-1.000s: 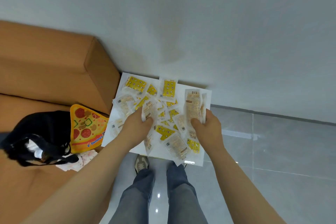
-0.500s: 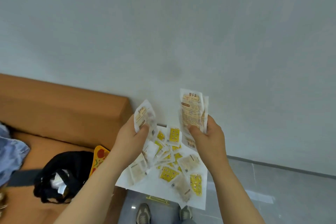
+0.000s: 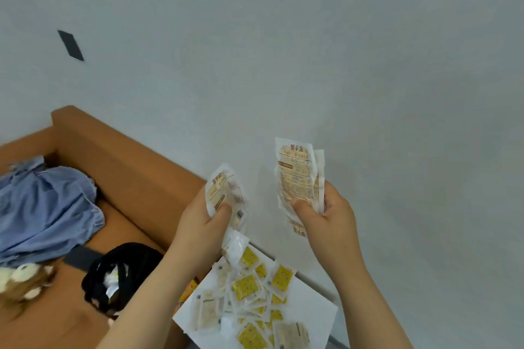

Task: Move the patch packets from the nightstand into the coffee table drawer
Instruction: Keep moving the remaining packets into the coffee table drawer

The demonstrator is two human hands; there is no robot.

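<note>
My left hand (image 3: 204, 218) grips a small bunch of white-and-tan patch packets (image 3: 222, 187), held up in front of the wall. My right hand (image 3: 326, 212) grips a taller stack of tan hand-warmer packets (image 3: 295, 173), pinched under the thumb. Below both hands, several more packets (image 3: 249, 292), some yellow and some pale, lie scattered on the white nightstand top (image 3: 312, 309). The coffee table drawer is not in view.
An orange sofa (image 3: 127, 173) runs along the wall at the left, carrying a blue garment (image 3: 45, 207), a black bag (image 3: 122, 269) and a plush toy (image 3: 22, 280). A dark patch (image 3: 71, 45) marks the grey wall.
Both hands have lifted their packets off the nightstand and raised them higher. My view has tilted up and left, showing more wall and sofa.
</note>
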